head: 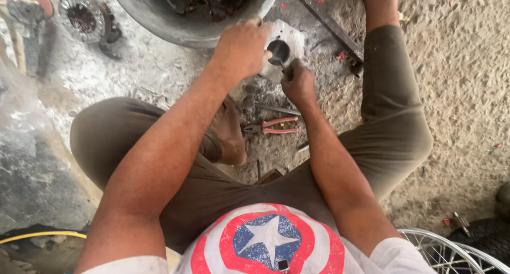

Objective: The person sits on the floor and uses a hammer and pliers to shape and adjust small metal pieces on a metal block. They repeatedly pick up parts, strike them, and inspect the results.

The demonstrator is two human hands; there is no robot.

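- The person sat on the sandy ground with knees spread, both arms reaching forward between them; the left hand (241, 45) lay curled over a pale grey metal casting (292, 40) on the ground, fingers closed down on its near edge, though how firmly it gripped could not be told.
- The right hand (298, 83) was closed in a fist just beside the left, clamped on a thin dark tool (282, 67) whose tip met the casting; the tool's kind was too small to tell.
- A dark round cup-shaped part (278, 51) sat on the casting, between the two hands and touching or nearly touching both.
- Directly beyond the hands stood a large grey basin (154, 19) holding dark oily scraps and something blue; its rim crowded the casting from behind.
- Red-handled pliers (271, 127) lay on the ground near the right wrist, close to the bare foot (231, 136) tucked under the left forearm; a slim metal rod (276, 109) lay just above them.
- A long flat steel bar (329, 24) ran diagonally at the right of the casting, beside the raised right leg.
- A finned round hub (82, 16) rested well apart at upper left.
- A spoked wheel rim (451, 250) and a black tyre (486, 237) showed at lower right; a yellow hose (42, 235) curved at lower left.
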